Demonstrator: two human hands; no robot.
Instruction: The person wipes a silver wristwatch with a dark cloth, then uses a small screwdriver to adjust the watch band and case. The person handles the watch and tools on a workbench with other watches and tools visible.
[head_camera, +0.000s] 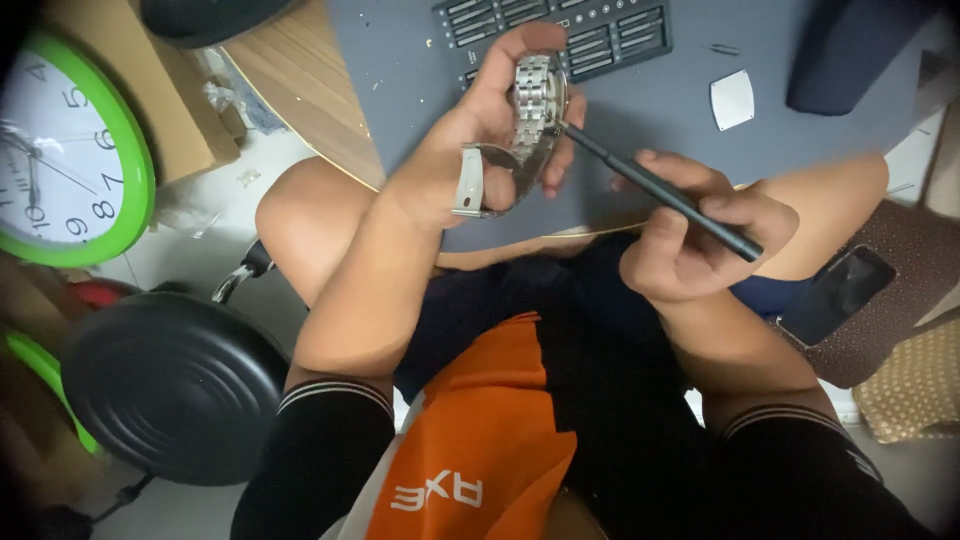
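My left hand (480, 130) holds a silver metal wristwatch (535, 100) with a link bracelet, its case turned toward the tool and the clasp end hanging by my wrist. My right hand (700, 235) grips a thin black screwdriver (660, 190) like a pen. The tool's tip touches the side of the watch case. Both hands are raised above a grey work mat (660, 110) and my bare knees.
A dark tray of screwdriver bits (590, 35) lies at the mat's far edge, with a small silver square plate (732, 100) to its right. A green-rimmed wall clock (70, 150) and a black round object (170, 385) sit at left. A phone (835, 295) rests at right.
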